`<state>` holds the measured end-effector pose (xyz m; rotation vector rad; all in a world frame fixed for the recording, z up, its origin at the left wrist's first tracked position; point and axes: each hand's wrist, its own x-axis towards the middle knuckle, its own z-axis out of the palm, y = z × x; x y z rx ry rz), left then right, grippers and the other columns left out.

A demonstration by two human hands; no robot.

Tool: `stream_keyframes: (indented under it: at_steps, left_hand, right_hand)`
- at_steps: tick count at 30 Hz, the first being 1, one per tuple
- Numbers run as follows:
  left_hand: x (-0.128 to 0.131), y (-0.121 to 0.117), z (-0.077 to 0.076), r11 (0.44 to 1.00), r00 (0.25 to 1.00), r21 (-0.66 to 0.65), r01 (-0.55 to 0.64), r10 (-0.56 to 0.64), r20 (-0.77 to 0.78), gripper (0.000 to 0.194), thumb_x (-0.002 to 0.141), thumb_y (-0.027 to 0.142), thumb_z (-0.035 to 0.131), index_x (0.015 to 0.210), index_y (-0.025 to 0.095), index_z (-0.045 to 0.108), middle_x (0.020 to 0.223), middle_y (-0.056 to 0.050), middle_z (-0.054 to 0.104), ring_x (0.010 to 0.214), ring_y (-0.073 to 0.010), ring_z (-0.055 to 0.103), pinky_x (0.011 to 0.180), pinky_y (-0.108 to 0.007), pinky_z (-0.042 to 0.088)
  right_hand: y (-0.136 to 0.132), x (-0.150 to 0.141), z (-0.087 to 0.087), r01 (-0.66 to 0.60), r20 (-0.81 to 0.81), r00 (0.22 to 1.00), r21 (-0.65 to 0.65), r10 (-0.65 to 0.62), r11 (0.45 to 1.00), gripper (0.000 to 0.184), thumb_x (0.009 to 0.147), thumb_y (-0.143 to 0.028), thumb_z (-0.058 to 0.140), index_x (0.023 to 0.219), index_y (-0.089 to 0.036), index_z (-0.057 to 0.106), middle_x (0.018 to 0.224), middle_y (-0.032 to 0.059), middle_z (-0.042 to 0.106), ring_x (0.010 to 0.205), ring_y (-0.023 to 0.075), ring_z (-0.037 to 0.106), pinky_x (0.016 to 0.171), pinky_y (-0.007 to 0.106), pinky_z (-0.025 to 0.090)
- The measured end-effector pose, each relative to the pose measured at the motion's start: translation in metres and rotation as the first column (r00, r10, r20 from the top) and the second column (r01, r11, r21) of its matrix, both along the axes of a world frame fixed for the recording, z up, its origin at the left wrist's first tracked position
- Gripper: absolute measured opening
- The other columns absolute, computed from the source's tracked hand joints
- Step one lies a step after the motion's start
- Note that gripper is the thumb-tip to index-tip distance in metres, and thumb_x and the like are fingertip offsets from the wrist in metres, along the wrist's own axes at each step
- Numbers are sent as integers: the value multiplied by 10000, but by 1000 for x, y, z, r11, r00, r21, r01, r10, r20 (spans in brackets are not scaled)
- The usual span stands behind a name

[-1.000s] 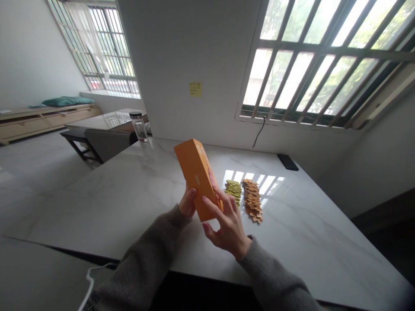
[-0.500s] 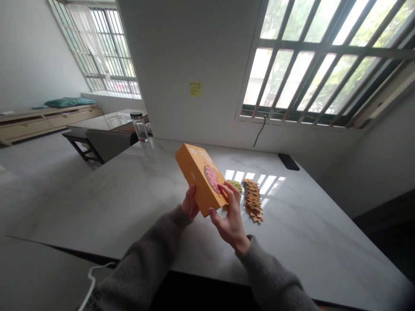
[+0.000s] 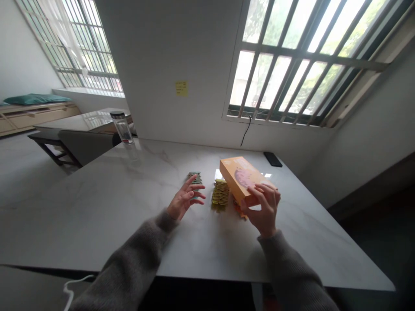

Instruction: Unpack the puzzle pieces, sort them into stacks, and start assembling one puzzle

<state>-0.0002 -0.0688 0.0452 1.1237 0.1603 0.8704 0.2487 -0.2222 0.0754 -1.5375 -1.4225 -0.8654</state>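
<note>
My right hand (image 3: 264, 209) grips the near end of an orange cardboard box (image 3: 243, 175) with a pink round picture on its face. The box is tilted and held over the right side of the table. Beneath it, orange-brown puzzle pieces (image 3: 240, 211) show only in part. To the left of the box lies a row of yellow-green puzzle pieces (image 3: 221, 193). My left hand (image 3: 185, 199) is empty, its fingers spread, in front of a row of grey-green puzzle pieces (image 3: 195, 176) that it partly hides.
The white marbled table (image 3: 129, 207) bears a clear bottle with a dark lid (image 3: 122, 128) at the back left and a black phone (image 3: 272, 159) at the back right. A yellow note (image 3: 182, 88) sticks to the wall. A white cable (image 3: 69, 289) hangs at the lower left.
My left hand has let go of the box and moved left, fingers spreading. My right hand has carried the box rightward, over the orange-brown pieces. The view has shifted right.
</note>
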Motion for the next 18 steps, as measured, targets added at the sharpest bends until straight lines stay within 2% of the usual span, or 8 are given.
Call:
stream_keyframes:
  at_steps: [4,9,11,18]
  left_hand:
    - [0,0,2,999,998,-10,-50,50,-24,539,866,330,666,1383,282,521,1135,-81,667,814,-188,685,696,-344,587]
    - [1,-1,4,995,993,-23,-99,98,-60,469,827,333,696,1269,205,602,976,-62,681,703,-157,655,609,-288,557]
    - [2,-2,4,994,991,-18,-111,110,-78,451,815,332,708,1234,190,616,943,-55,677,679,-150,647,593,-279,549]
    - [0,-1,0,991,986,1,-134,133,-102,414,816,340,699,1185,167,628,894,-48,671,646,-138,632,574,-272,536]
  right_hand:
    - [-11,37,-5,157,-85,982,-105,-166,982,305,770,-400,682,1019,-236,616,1107,122,558,1146,355,512,977,538,373]
    - [-13,74,-13,226,-136,964,-37,-229,973,352,778,-418,659,1046,-207,571,1142,143,504,1152,355,464,971,517,344]
    - [-10,84,-20,253,-151,954,-53,-258,966,349,788,-432,647,1035,-199,569,1137,140,498,1136,341,461,973,503,337]
    - [-9,97,-58,282,-138,933,-294,-332,913,369,794,-504,652,1013,-212,600,1158,119,511,1122,322,432,933,459,358]
